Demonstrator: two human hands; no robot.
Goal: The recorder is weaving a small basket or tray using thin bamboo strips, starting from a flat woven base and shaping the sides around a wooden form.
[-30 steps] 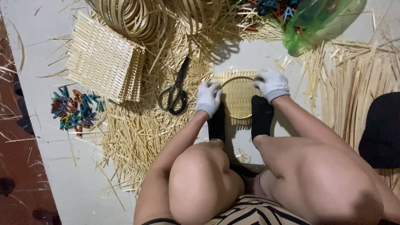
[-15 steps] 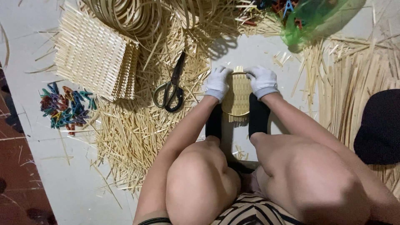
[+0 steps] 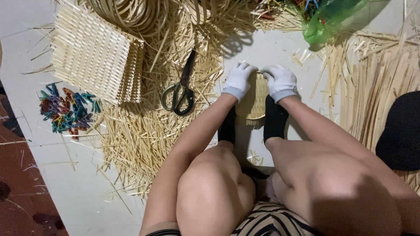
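Note:
My left hand (image 3: 238,80) and my right hand (image 3: 280,81), both in white gloves, grip the far edge of a small woven bamboo mat (image 3: 253,102) bent upward into a curve. The mat stands on the floor between my two feet in black socks (image 3: 274,121). My bare knees fill the lower part of the view. Black-handled scissors (image 3: 180,89) lie on loose bamboo strips just left of my left hand.
A stack of flat woven bamboo mats (image 3: 94,57) lies at the upper left. Coloured clips (image 3: 65,109) sit in a pile at the left. Coiled bamboo rings (image 3: 131,13) are at the top. A green plastic bag (image 3: 334,17) and long bamboo strips (image 3: 376,74) lie right.
The mat lay flat and round between my hands. My hands have moved closer together and bent it upward into a narrow curve.

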